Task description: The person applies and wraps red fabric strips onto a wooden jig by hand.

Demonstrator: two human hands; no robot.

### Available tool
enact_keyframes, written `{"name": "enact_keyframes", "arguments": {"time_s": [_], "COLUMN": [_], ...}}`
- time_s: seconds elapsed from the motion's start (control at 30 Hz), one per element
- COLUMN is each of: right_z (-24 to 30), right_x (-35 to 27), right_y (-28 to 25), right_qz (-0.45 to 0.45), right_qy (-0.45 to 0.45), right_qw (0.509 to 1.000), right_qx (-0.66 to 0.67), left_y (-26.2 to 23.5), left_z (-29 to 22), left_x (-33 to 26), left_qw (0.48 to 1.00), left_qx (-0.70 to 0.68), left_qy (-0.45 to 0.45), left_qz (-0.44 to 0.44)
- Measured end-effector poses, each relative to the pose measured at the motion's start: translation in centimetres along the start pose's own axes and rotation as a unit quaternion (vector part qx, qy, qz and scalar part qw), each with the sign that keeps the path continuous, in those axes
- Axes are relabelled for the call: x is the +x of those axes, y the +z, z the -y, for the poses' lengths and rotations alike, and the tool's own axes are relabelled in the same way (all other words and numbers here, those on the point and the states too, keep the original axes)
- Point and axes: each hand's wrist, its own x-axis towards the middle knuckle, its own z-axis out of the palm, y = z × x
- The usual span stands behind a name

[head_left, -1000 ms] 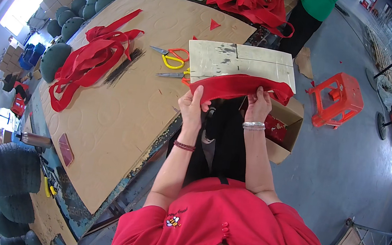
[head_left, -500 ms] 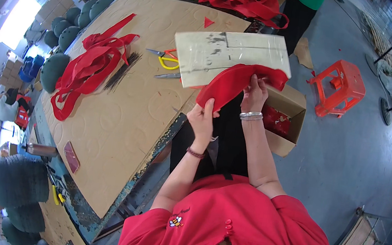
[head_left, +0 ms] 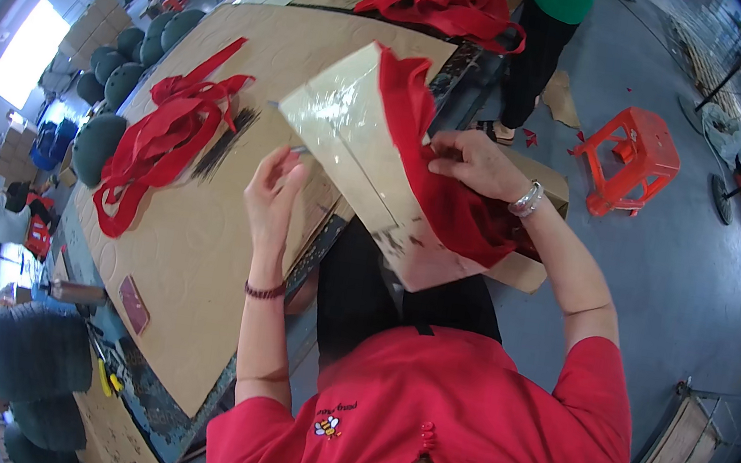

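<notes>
My right hand (head_left: 479, 163) is closed on a red fabric strip (head_left: 463, 211), its fingers pinching the upper part. The strip lies bunched along the right edge of a pale, tape-covered board (head_left: 352, 158), which is tilted above my lap. Off the board's left side, my left hand (head_left: 275, 199) is raised over the table with its fingers loosely curled and apart, and nothing shows in it. Dark blade tips of scissors show beside the board; the rest of them is hidden behind it.
A cardboard-covered table (head_left: 185, 272) carries a red strip pile (head_left: 177, 124) on the left, with more red strips (head_left: 449, 10) at the back. An open carton (head_left: 521, 270) sits by my right knee. Beyond it are a red stool (head_left: 632, 159) and a person's dark-trousered leg (head_left: 536, 65).
The board has turned and tipped down toward my lap. My left hand has let go of the red strip and moved left; my right hand still holds it.
</notes>
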Motion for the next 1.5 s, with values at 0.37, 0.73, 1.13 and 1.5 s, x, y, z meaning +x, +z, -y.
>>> {"name": "enact_keyframes", "arguments": {"time_s": [0.37,0.73,1.13,1.5], "right_z": [0.4,2.1,0.6,0.5], "right_x": [-1.5,-0.3,-1.2,-2.1], "right_y": [4.3,7.9,9.7,10.5], "right_qz": [0.214,0.386,0.295,0.210], "right_qy": [-0.048,-0.167,-0.166,-0.185], "right_qw": [0.974,0.888,0.929,0.954], "right_qx": [-0.059,-0.185,-0.149,-0.106], "left_y": [-3.4,-6.1,-4.8,-6.4], "left_z": [6.6,-0.2,5.3,7.0], "left_x": [-5.6,-3.1,-5.5,-7.0], "left_qw": [0.955,0.972,0.989,0.986], "left_qx": [-0.196,0.062,-0.060,-0.114], "left_qy": [-0.217,-0.099,-0.041,-0.073], "left_qz": [0.041,0.201,0.129,0.092]}}
